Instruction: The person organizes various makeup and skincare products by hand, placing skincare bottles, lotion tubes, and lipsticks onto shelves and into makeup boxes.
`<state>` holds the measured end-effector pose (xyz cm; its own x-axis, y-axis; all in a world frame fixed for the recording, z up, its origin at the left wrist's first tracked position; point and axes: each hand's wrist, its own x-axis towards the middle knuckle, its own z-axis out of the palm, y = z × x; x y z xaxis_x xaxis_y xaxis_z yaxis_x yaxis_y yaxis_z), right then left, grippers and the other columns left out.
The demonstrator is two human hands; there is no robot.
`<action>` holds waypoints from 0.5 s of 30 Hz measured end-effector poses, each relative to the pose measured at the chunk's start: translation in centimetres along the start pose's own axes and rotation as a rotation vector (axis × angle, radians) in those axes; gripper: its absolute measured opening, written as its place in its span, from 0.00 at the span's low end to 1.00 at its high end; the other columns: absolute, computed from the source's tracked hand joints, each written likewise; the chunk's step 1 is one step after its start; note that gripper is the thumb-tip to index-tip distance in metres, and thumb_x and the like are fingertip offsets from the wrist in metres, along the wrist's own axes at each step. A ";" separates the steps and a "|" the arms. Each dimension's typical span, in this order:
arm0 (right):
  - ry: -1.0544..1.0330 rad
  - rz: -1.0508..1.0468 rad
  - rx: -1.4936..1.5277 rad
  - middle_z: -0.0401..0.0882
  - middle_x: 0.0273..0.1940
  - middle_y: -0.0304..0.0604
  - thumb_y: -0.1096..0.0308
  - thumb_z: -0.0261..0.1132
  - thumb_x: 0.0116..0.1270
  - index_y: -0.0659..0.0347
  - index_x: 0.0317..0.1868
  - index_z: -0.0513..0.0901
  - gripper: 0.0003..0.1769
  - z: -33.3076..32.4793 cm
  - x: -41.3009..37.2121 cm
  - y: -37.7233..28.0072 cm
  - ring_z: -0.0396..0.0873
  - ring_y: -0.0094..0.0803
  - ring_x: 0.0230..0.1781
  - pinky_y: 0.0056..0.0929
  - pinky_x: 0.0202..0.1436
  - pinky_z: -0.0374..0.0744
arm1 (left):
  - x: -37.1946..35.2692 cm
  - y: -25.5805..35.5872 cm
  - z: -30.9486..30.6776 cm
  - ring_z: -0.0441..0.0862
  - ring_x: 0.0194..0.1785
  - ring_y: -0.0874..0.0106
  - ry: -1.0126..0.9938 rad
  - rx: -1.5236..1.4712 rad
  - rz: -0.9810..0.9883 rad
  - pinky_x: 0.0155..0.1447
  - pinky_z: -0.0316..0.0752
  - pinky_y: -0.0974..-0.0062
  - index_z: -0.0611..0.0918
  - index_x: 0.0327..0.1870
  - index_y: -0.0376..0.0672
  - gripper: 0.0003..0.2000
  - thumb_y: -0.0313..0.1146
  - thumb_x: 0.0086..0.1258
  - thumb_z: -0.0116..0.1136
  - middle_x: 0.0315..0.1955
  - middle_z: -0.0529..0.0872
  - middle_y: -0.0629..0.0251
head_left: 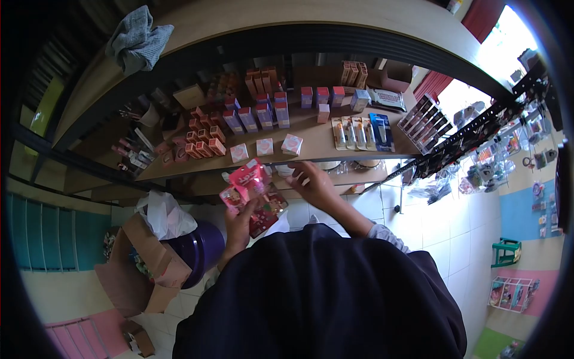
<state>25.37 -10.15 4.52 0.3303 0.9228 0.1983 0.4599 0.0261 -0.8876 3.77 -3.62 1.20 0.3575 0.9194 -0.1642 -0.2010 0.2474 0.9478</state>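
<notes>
My left hand (pixel 238 230) is closed around several flat pink and red packets (pixel 254 188), fanned in front of the shelf edge. The lower packet is darker red with printed pictures. To the right, my right hand (pixel 315 184) hovers beside the packets with bent, parted fingers and shows nothing held. Just beyond both hands, small white-and-pink boxes (pixel 265 146) stand in a row at the front of the shelf (pixel 311 133). Behind these are upright purple-and-pink boxes (pixel 264 116) and, to the left, stacked orange-brown boxes (pixel 206 136).
Carded tubes (pixel 354 133) and a display rack (pixel 426 122) occupy the shelf's right side. An upper shelf (pixel 299 13) overhangs, with a grey cloth (pixel 139 39) on it. At lower left stand an opened cardboard box (pixel 146 257), a purple bin (pixel 200 251) and a white plastic bag (pixel 166 215).
</notes>
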 end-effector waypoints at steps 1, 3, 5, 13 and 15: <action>0.033 0.004 -0.051 0.82 0.34 0.45 0.68 0.66 0.64 0.64 0.47 0.80 0.13 -0.7 0.1 0.0 0.83 0.30 0.29 0.27 0.34 0.80 | -0.1 0.3 -0.7 0.81 0.43 0.78 0.016 -0.011 0.010 0.49 0.74 0.77 0.78 0.52 0.37 0.17 0.29 0.63 0.66 0.43 0.84 0.67; -0.004 0.087 -0.103 0.84 0.31 0.46 0.70 0.63 0.65 0.63 0.44 0.81 0.09 -2.0 0.0 1.6 0.85 0.33 0.31 0.29 0.36 0.81 | -0.5 1.2 -1.8 0.81 0.43 0.78 0.055 -0.041 0.031 0.49 0.74 0.77 0.78 0.52 0.38 0.17 0.29 0.63 0.66 0.43 0.84 0.67; 0.045 0.046 -0.200 0.84 0.30 0.47 0.68 0.62 0.65 0.59 0.44 0.81 0.09 -3.5 0.2 2.3 0.84 0.41 0.32 0.36 0.37 0.81 | -0.9 2.0 -3.0 0.81 0.44 0.77 0.096 -0.056 0.027 0.50 0.73 0.77 0.78 0.51 0.38 0.17 0.28 0.62 0.66 0.43 0.83 0.67; 0.319 0.019 -0.557 0.84 0.35 0.43 0.70 0.65 0.60 0.55 0.39 0.83 0.07 -10.7 5.4 2.8 0.83 0.41 0.33 0.37 0.38 0.80 | -1.2 1.8 -8.7 0.80 0.50 0.73 0.155 -0.030 0.082 0.55 0.74 0.72 0.74 0.57 0.40 0.21 0.26 0.63 0.64 0.48 0.81 0.66; 0.361 -0.077 -0.589 0.84 0.36 0.44 0.70 0.66 0.59 0.55 0.39 0.83 0.07 -12.0 7.3 2.7 0.83 0.43 0.36 0.37 0.40 0.80 | -1.3 1.6 -9.8 0.80 0.50 0.73 0.178 -0.039 0.090 0.54 0.74 0.73 0.73 0.57 0.40 0.21 0.26 0.63 0.64 0.48 0.81 0.66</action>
<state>38.87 -7.98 8.59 0.4852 0.7385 0.4682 0.8300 -0.2206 -0.5123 -5.98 -1.42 0.24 0.1702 0.9770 -0.1284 -0.2610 0.1703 0.9502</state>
